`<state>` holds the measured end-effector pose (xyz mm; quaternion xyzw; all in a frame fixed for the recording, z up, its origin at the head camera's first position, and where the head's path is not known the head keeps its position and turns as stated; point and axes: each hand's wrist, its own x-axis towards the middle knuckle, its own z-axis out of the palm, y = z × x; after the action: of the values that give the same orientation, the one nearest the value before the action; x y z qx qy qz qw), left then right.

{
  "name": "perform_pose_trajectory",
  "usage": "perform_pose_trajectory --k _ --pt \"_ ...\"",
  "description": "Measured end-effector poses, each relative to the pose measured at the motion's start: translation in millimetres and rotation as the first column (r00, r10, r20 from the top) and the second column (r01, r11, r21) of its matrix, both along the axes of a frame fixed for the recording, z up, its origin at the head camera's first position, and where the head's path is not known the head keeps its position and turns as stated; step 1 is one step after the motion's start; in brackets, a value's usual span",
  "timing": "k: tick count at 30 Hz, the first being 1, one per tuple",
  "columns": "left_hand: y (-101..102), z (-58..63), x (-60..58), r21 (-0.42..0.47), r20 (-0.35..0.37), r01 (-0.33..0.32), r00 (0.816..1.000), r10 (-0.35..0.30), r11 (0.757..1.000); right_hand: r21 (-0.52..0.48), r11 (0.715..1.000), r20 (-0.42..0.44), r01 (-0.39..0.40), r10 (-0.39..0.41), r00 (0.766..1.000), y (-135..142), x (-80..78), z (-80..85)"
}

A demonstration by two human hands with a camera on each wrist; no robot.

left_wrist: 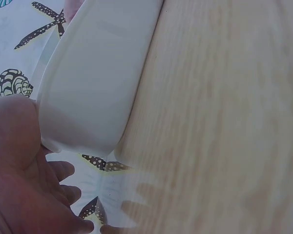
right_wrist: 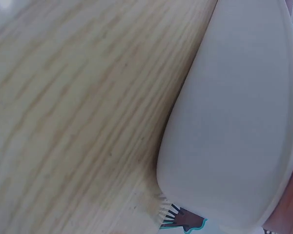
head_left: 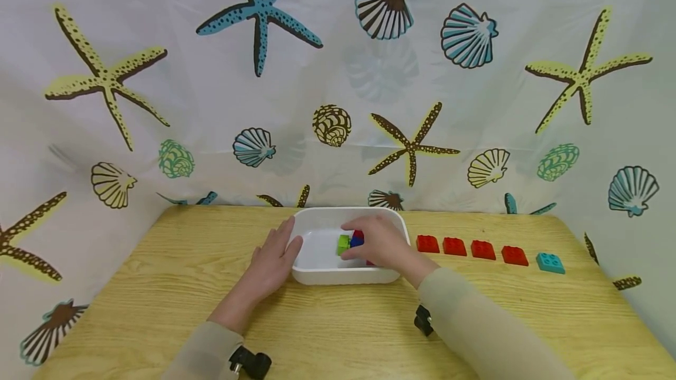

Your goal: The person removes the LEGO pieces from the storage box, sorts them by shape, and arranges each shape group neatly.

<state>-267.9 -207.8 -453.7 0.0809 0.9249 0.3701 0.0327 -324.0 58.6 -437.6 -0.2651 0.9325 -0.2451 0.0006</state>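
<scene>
My left hand rests against the left end of a white plastic tub, its fingers straight and the thumb over the rim. In the left wrist view, the left hand lies beside the tub's end wall. My right hand reaches inside the tub, thumb and index finger apart around some toy bricks. Between them show a lime green brick, a dark blue brick and a bit of red; the hand hides the rest. The right wrist view shows mostly the tub's outer wall.
Right of the tub, several red bricks and a light blue brick form a spaced row on the wooden table. A white curtain printed with starfish and shells hangs behind and at both sides.
</scene>
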Motion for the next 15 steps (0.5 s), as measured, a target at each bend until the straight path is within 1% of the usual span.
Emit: perform_pose_trajectory --k 4,10,15 --pt "-0.7 -1.0 -0.4 -0.004 0.002 0.003 1.0 -0.003 1.0 0.019 0.999 0.064 0.029 -0.03 0.998 -4.1 4.8 6.6" --pt "-1.0 -1.7 -1.0 -0.003 0.0 0.002 1.0 -0.002 1.0 0.03 0.999 0.095 0.033 -0.035 0.995 -6.2 4.7 7.4" --pt "-0.9 -1.1 -0.6 -0.001 0.007 0.0 1.0 0.0 1.0 0.029 0.999 0.104 0.028 -0.031 0.994 -7.0 2.8 5.7"
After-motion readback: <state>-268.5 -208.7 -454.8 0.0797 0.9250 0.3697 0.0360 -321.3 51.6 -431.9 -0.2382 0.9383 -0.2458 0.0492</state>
